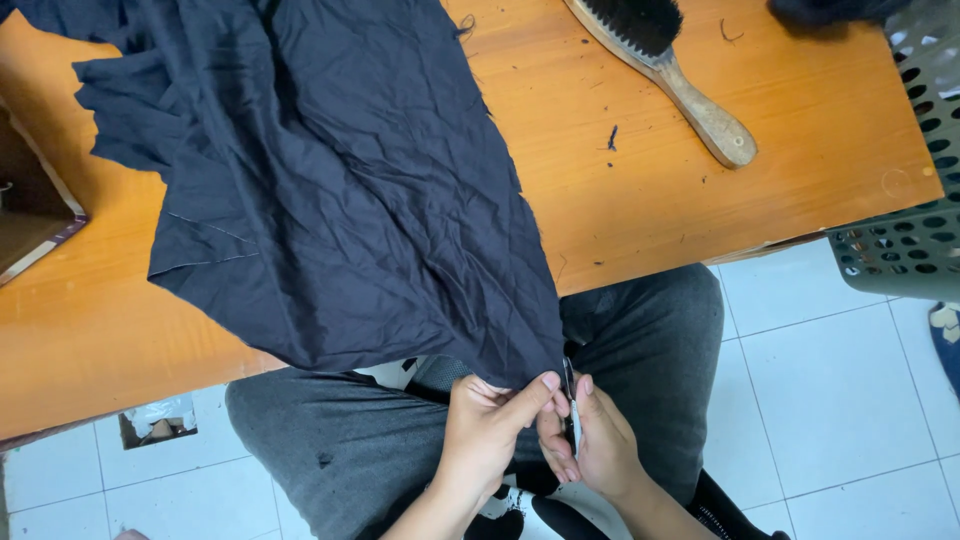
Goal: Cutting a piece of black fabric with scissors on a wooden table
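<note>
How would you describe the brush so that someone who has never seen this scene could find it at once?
Start at the orange table, with dark cloth draped over its left half. On the bare right side, near the far edge, lies the brush. It alone has a pale wooden handle and black bristles, beside a green perforated basket.

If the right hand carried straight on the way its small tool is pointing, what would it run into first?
The right hand points its small cutting tool up toward the table. First in line is the hanging corner of the dark cloth, which the left hand pinches; the tool's tip already seems to be at its edge.
</note>
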